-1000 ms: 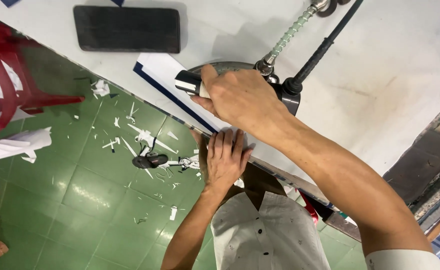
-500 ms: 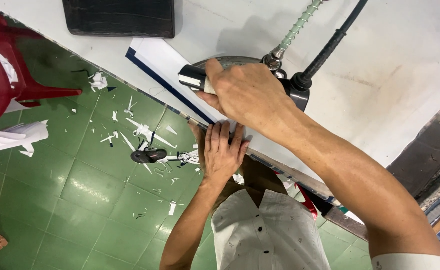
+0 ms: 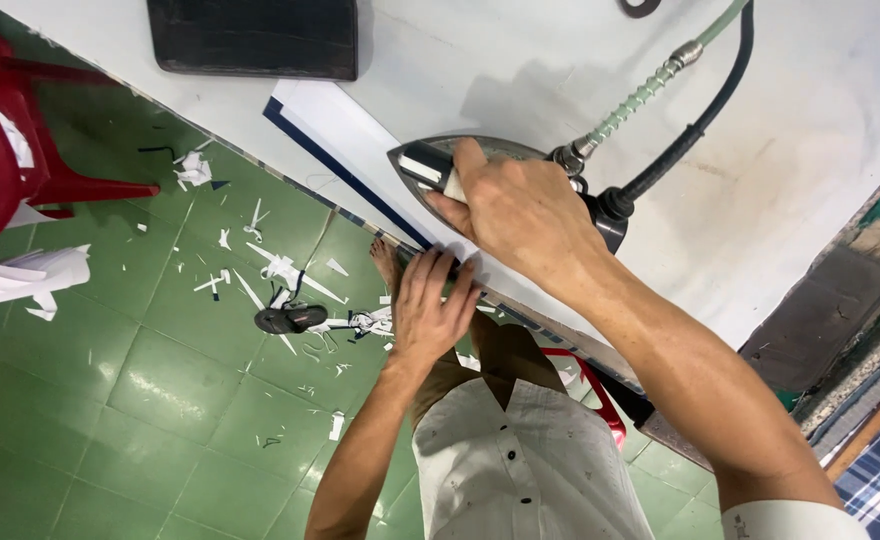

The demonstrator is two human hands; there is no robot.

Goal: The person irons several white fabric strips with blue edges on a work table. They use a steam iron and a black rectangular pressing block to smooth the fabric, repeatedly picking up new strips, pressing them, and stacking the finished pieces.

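Observation:
My right hand is closed around the handle of a steam iron, whose pointed soleplate rests on a white fabric piece with a dark blue edge. This fabric lies along the near edge of the white padded table. My left hand presses its fingertips on the fabric at the table edge, just below the iron, with fingers spread and slightly curled. A ribbed green hose and a black cord run from the iron's back toward the upper right.
A black rectangular pad lies on the table at the top left. Below the table, the green tiled floor is strewn with white scraps and a dark sandal. A red plastic chair stands at the left.
The iron and my right hand have slid a little to the right along the fabric. My left hand's fingers went from flat to slightly curled at the table edge.

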